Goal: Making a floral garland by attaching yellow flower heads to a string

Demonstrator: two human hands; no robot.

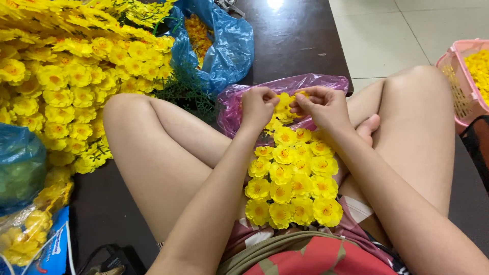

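Observation:
A garland of yellow artificial flowers (293, 175) lies along my lap between my crossed legs. My left hand (257, 106) and my right hand (323, 106) are both pinched on the yellow flower pieces at the garland's far end (284, 103), fingers curled tight, the two hands a few centimetres apart. Right behind the hands an open pink plastic bag (254, 90) holds more loose yellow flowers.
A big heap of finished yellow flower strands (66, 76) fills the left. A blue plastic bag (224, 48) with flowers lies beyond it, green stems (186, 91) beside it. A pink basket (461, 81) of yellow petals stands at right. Another blue bag (20, 165) sits at lower left.

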